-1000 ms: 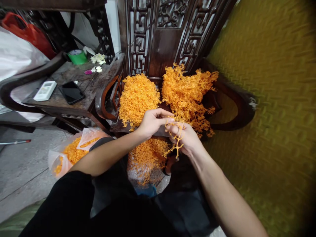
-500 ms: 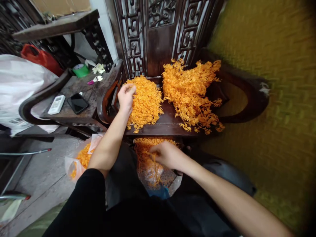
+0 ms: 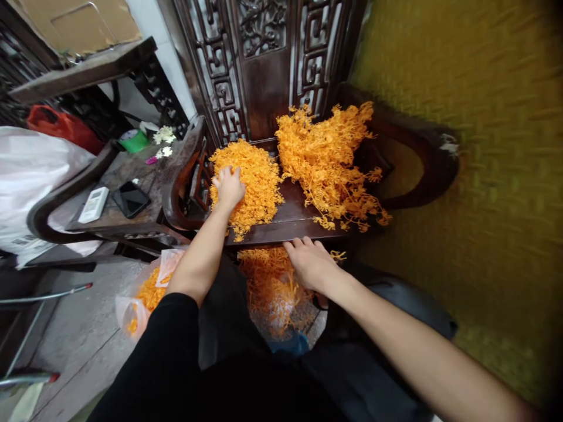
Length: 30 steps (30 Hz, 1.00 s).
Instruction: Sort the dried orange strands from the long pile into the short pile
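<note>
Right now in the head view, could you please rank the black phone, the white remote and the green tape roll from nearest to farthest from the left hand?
1. Black phone, on the side table left of the left hand.
2. White remote, just left of the phone.
3. Green tape roll, at the table's back.

1. My left hand (image 3: 229, 186) lies palm-down on the fine orange pile (image 3: 250, 179), fingers spread and pressing into its left edge.
2. My right hand (image 3: 311, 264) rests flat, its fingertips touching the front edge of the dark wooden seat (image 3: 292, 220), holding nothing.
3. Just beyond my right hand, up the seat, sits the branched orange heap (image 3: 328, 161), beside the pile under my left hand.
4. Below my right hand, between my knees, lies a bag of orange strands (image 3: 270, 290).
5. Left of my left arm is a side table with a black phone (image 3: 130, 198) and a white remote (image 3: 93, 204).
</note>
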Available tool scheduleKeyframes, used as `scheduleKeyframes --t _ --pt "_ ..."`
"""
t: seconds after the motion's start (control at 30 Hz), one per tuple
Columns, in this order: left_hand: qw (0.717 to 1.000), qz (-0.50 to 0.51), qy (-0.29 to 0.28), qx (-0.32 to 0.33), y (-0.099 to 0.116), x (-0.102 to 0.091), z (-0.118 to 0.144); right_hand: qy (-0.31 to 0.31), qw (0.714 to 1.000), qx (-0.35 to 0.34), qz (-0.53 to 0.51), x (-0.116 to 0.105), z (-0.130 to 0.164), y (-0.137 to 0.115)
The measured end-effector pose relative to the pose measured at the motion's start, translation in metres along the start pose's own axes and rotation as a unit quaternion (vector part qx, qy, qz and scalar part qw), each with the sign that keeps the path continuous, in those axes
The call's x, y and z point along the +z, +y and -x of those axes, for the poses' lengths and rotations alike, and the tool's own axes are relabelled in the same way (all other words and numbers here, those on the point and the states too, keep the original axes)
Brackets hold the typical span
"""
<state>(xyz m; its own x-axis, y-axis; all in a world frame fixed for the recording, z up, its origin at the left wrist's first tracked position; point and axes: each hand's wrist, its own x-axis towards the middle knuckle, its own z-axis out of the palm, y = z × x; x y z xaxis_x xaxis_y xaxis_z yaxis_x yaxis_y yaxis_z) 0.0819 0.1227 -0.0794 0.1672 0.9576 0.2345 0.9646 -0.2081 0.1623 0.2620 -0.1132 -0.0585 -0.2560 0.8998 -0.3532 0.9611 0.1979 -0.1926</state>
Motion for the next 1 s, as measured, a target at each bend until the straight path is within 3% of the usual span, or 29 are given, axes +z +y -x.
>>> scheduleKeyframes --t 0.13,0.23,0.33,0.4,0.47,0.6,0.73,0.8,0.83,0.93,1.0 --pt "0.993 0.049 0.069 0.078 0.019 -0.017 0.012 0.023 0.999 -0.010 -0.028 0.001 0.003 0.015" --pt "0.983 0.094 0.050 0.148 0.042 -0.029 0.034 0.038 0.999 0.003 -0.025 0.002 0.009 0.029" --pt "0.949 0.212 -0.066 0.224 0.069 -0.038 0.066 0.115 0.992 0.038 -0.034 -0.006 0.017 0.044" --pt "0.898 0.310 -0.173 0.262 0.086 -0.042 0.090 0.202 0.972 0.094 -0.080 -0.014 0.019 0.053" --pt "0.855 0.364 -0.251 0.270 0.099 -0.048 0.114 0.247 0.947 0.146 -0.142 -0.020 0.020 0.058" --pt "0.845 0.376 -0.282 0.255 0.102 -0.056 0.139 0.206 0.942 0.116 -0.237 -0.020 0.018 0.055" --pt "0.794 0.393 -0.433 0.167 0.078 -0.049 0.134 0.164 0.945 0.037 -0.281 -0.014 0.013 0.052" --pt "0.809 0.341 -0.469 0.102 0.064 -0.035 0.132 0.192 0.920 -0.006 -0.341 -0.014 0.011 0.054" --pt "0.834 0.288 -0.463 0.081 0.057 -0.027 0.133 0.225 0.900 -0.021 -0.373 -0.015 0.010 0.055" --pt "0.916 0.102 -0.384 0.060 0.041 0.001 0.143 0.334 0.844 -0.022 -0.420 -0.019 0.009 0.062" --pt "0.937 0.044 -0.344 0.052 0.031 0.016 0.153 0.378 0.830 -0.002 -0.411 -0.021 0.011 0.065"
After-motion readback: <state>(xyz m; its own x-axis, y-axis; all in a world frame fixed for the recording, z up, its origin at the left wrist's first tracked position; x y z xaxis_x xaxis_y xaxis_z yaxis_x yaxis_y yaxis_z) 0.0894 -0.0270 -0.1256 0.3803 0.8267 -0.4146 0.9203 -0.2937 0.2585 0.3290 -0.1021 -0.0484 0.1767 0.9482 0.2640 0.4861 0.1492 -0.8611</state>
